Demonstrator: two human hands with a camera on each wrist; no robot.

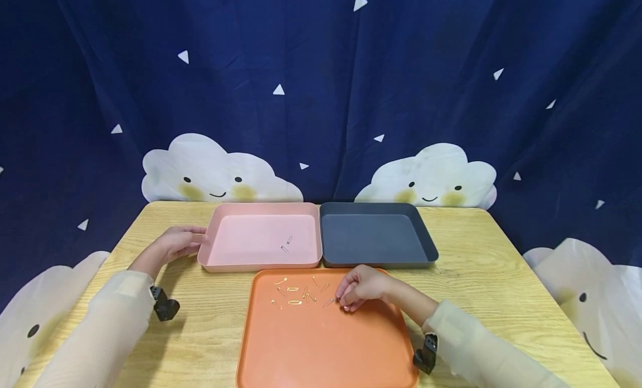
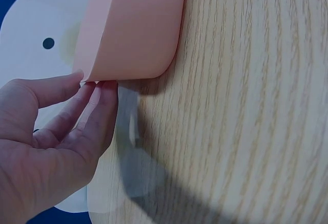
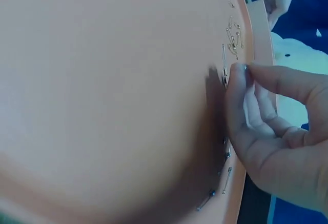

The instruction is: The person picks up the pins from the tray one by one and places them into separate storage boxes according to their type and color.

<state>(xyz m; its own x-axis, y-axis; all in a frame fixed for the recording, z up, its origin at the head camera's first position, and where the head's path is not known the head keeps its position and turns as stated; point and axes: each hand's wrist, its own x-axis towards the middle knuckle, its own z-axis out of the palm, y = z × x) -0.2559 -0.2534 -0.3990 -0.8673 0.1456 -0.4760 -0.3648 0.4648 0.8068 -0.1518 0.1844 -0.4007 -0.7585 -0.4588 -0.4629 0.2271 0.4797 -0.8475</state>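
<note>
My right hand (image 1: 363, 287) is over the upper right part of the orange tray (image 1: 326, 349). Thumb and forefinger pinch a small shiny safety pin (image 3: 247, 67), mostly hidden by the fingertips. A silver safety pin (image 1: 329, 302) lies just left of those fingers. Several gold safety pins (image 1: 295, 302) are scattered at the orange tray's upper left. My left hand (image 1: 181, 242) touches the left end of the pink tray (image 1: 251, 261), thumb at the rim and nearly straight fingers against the outer wall. Inside that tray lie two silver safety pins (image 1: 284, 248).
A dark grey tray (image 1: 378, 237) stands against the pink tray's right side, behind the orange one. All three trays are on a wooden table (image 1: 481, 299). Behind it hangs a navy curtain (image 1: 321, 98) with clouds. More dark-looking pins (image 3: 206, 201) lie near the orange tray's edge.
</note>
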